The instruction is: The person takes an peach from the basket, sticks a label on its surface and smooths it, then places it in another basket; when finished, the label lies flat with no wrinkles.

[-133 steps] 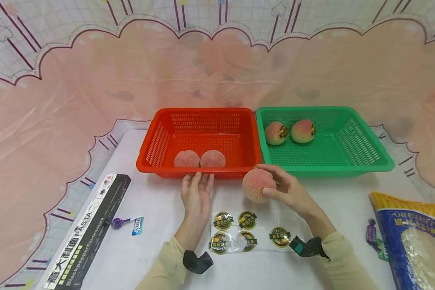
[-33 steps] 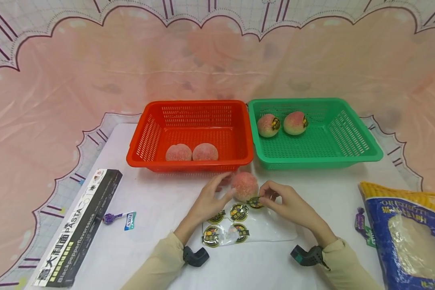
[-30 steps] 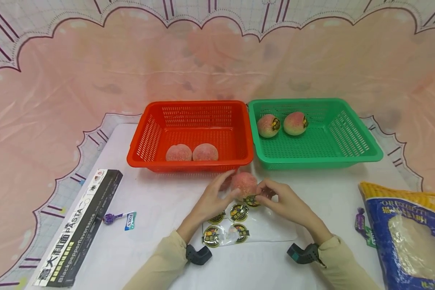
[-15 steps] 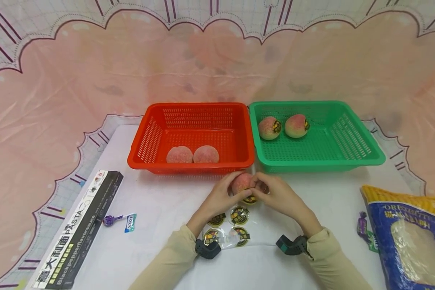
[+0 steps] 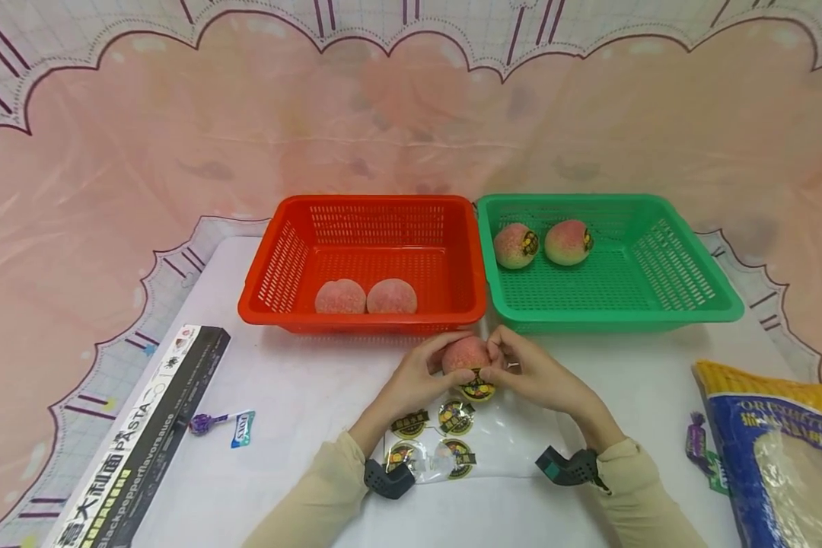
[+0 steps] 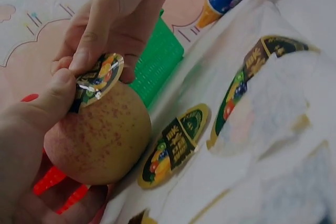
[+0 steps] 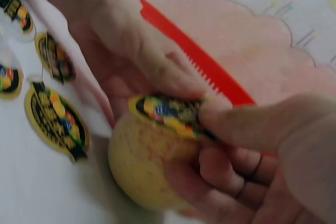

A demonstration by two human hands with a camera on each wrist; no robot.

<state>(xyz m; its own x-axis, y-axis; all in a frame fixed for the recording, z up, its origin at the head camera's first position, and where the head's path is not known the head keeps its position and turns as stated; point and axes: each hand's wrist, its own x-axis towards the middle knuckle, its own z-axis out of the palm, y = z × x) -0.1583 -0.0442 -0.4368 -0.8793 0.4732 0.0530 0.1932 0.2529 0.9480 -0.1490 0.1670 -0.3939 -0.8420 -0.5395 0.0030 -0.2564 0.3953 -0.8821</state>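
Note:
Between both hands, in front of the baskets, is a pink-yellow peach (image 5: pixel 466 353). My left hand (image 5: pixel 416 380) grips its left side, fingers curled round it and thumb at the sticker's edge. My right hand (image 5: pixel 537 374) pinches the other end of that round black-and-gold fruit sticker (image 5: pixel 478 387). In the left wrist view the sticker (image 6: pixel 100 81) lies against the peach's upper side (image 6: pixel 113 140), its outer edge standing off the skin. Below the hands lies a clear sticker sheet (image 5: pixel 514 445) with several stickers on it.
A red basket (image 5: pixel 363 323) with two peaches stands behind the hands. Beside it, a green basket (image 5: pixel 623 313) holds two stickered peaches. A pasta box (image 5: pixel 154 426) and lollipop (image 5: pixel 202 424) lie left; a wrapped candy (image 5: pixel 696 441) and blue-yellow bag (image 5: pixel 781 457) lie right.
The right hand, earlier holding the peach, now has a sticker taken from the sheet's right part and has brought it onto the peach. The left hand has closed round the peach, thumb at the sticker.

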